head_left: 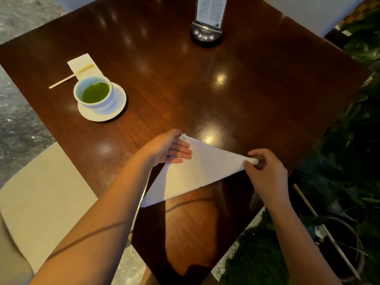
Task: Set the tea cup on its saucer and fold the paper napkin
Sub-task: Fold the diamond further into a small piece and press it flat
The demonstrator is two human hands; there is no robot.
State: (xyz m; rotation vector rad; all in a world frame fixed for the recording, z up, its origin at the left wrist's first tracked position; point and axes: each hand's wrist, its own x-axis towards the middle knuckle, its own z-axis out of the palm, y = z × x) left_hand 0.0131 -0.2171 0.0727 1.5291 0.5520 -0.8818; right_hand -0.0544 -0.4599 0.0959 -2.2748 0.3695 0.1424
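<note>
Dim, warm indoor light; several soft round glints of overhead lamps on the glossy desk, brightest right of centre; forearms cast dark shadows on the wood near the bottom edge; thin curved shadow lines cross the left arm; napkin is bright, nearly washed out, its creases faint; plants at right sink into murk; wide-angle bending bows the desk edges; the sign at top is soft, print unreadable; slight overall softness and grain.

cup on saucer, table left | napkin near edge | menu stand far right
</note>
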